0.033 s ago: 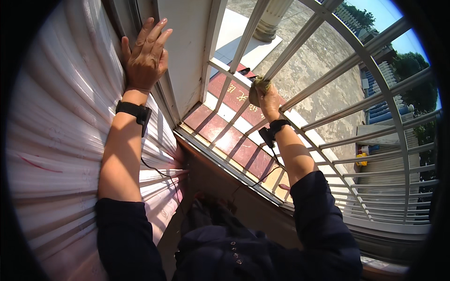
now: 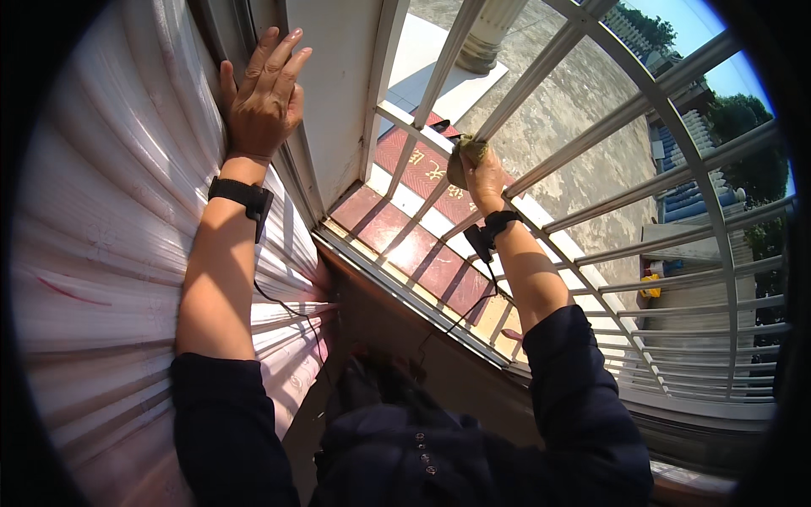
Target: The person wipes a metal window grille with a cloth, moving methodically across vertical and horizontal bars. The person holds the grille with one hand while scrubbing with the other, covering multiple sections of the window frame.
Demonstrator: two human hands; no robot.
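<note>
My right hand [image 2: 485, 179] is closed round a crumpled olive-green cloth [image 2: 465, 160], which is pressed against the metal window bars [image 2: 534, 84] where an upright bar meets a crossbar. At the upper left, my left hand [image 2: 264, 106] lies with its fingers spread on the window frame [image 2: 296, 173], beside the pale curtain. It holds nothing. A black strap with a small device [image 2: 241, 198] circles my left wrist, and a similar black strap [image 2: 498, 228] is on my right; thin cables hang from both.
A white-pink curtain [image 2: 110, 253] hangs in folds along the left. Below the bars runs a reddish tiled sill [image 2: 397, 232]. Outside lie a red mat [image 2: 418, 165] with yellow characters, a column base [image 2: 486, 42] and a concrete yard [image 2: 574, 127]. A yellow object [image 2: 650, 286] sits farther right.
My right hand and the cloth have shifted very slightly along the bars. The left hand stays almost in place on the frame.
</note>
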